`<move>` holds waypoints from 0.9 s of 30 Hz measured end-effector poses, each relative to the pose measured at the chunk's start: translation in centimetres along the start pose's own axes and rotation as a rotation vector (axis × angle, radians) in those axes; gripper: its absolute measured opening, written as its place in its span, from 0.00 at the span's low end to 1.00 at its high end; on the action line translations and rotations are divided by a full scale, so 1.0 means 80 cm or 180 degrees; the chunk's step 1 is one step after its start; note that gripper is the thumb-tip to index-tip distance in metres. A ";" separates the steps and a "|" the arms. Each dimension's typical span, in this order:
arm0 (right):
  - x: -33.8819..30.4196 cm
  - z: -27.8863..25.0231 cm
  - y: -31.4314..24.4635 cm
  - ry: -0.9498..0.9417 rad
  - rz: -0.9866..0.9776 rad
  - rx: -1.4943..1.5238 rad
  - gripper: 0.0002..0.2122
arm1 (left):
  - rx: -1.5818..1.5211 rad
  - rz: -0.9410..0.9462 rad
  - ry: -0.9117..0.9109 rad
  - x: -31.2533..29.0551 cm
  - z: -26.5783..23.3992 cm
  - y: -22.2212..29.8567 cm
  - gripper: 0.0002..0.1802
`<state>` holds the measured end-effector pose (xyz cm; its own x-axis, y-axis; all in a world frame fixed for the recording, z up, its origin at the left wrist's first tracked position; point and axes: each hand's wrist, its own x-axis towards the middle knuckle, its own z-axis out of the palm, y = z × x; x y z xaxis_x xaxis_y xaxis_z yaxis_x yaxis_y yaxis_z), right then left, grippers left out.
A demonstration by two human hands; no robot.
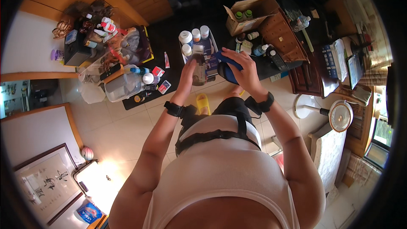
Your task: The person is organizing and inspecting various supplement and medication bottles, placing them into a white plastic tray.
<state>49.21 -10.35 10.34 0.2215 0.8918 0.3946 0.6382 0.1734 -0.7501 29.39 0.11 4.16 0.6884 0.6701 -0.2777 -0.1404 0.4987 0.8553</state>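
Note:
My left hand (188, 76) is closed along the left side of a see-through bottle (199, 72) with a pale cap, held upright over the near edge of a shallow box (213, 41). My right hand (248, 73) grips a dark blue bundle (229, 73), perhaps a cloth, just right of the bottle. The thumb side of that hand is partly hidden, and a small gap shows between bundle and bottle. Inside the box, several white bottles (185, 38) stand at the far and left sides; one (196, 34) has an orange label.
On the dark table, an open cardboard box (238, 26) holds green-capped bottles. Several small bottles (259, 50) stand to its right. Leftward lie a small tube (166, 60), a clear plastic tub (123, 87) and crowded bottles. A white fan (340, 115) stands at the right.

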 end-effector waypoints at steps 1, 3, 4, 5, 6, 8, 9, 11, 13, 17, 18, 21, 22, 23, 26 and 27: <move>0.007 0.005 0.001 0.0004 0.0010 -0.0002 0.20 | 0.0001 -0.0009 -0.0005 0.001 -0.004 -0.006 0.26; 0.017 0.017 0.001 0.0092 -0.0124 -0.0088 0.20 | -0.0135 -0.0289 -0.0250 0.001 -0.008 -0.014 0.29; 0.020 0.023 0.000 0.0024 -0.0151 -0.0142 0.22 | -0.0096 -0.0269 -0.0313 0.003 -0.007 -0.017 0.30; 0.019 0.031 -0.002 0.0020 -0.0142 -0.0133 0.22 | -0.0095 -0.0279 -0.0304 0.003 -0.007 -0.020 0.30; 0.017 0.042 -0.003 -0.0071 -0.0223 -0.0251 0.23 | -0.0264 -0.0276 -0.0215 0.002 -0.002 -0.016 0.29; 0.008 0.058 -0.008 -0.0178 -0.0260 -0.0276 0.24 | -0.0582 -0.0049 0.0039 0.008 -0.002 -0.026 0.28; 0.002 0.061 -0.012 -0.0185 -0.0259 -0.0276 0.24 | -0.0588 -0.0051 0.0043 0.008 0.000 -0.023 0.28; -0.009 0.063 -0.019 -0.0622 -0.0337 -0.0251 0.25 | -0.0846 -0.0314 0.0437 0.006 0.001 -0.017 0.26; -0.019 0.064 -0.025 -0.0707 -0.0405 -0.0167 0.25 | -0.0866 -0.0258 0.0344 0.003 -0.006 -0.018 0.25; -0.034 0.043 -0.030 -0.1440 -0.0279 0.0097 0.21 | -0.0686 0.0005 0.0441 0.000 -0.008 -0.017 0.21; -0.035 0.032 -0.034 -0.1682 0.0025 0.0225 0.20 | -0.0567 -0.0060 0.0236 -0.002 -0.013 -0.014 0.23; -0.045 0.017 -0.025 -0.1659 0.0226 0.0535 0.19 | -0.0188 -0.0028 0.0091 -0.001 -0.027 -0.022 0.24; -0.045 0.012 -0.023 -0.1377 0.0224 0.0499 0.19 | 0.0070 0.0071 0.0159 0.001 -0.031 -0.028 0.24; -0.044 0.007 -0.021 -0.1096 0.0222 0.0464 0.19 | 0.0329 0.0170 0.0228 0.002 -0.034 -0.035 0.24; -0.033 -0.003 -0.021 -0.0843 0.0382 0.0061 0.19 | 0.0108 -0.0084 0.0348 -0.004 -0.013 -0.030 0.23; -0.027 -0.002 -0.019 -0.0620 0.0436 -0.0092 0.18 | -0.0136 -0.0239 0.0295 -0.006 -0.005 -0.023 0.22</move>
<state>47.85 -12.62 10.69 0.1629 0.9704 0.1782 0.6335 0.0356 -0.7729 29.02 -0.95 2.56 0.6298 0.6769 -0.3810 -0.1226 0.5709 0.8118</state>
